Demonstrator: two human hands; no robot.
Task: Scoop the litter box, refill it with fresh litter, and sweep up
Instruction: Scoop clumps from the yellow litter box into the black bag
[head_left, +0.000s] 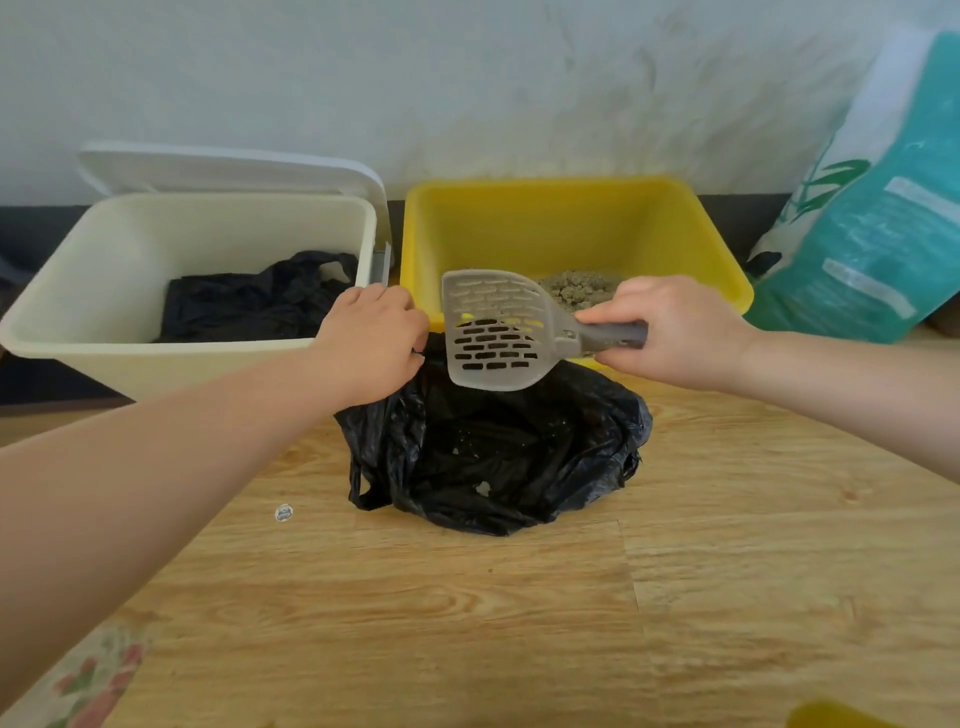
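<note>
A yellow litter box stands against the wall, with a small heap of grey litter at its near side. In front of it a black plastic bag lies open on the wooden floor, a few litter crumbs inside. My right hand grips the handle of a grey slotted scoop, whose empty blade hangs over the bag's mouth. My left hand pinches the bag's far left edge and holds it up.
A cream bin with its white lid tipped back stands left of the litter box, a black liner inside. A teal and white litter bag leans on the wall at right. A small round scrap lies on the floor.
</note>
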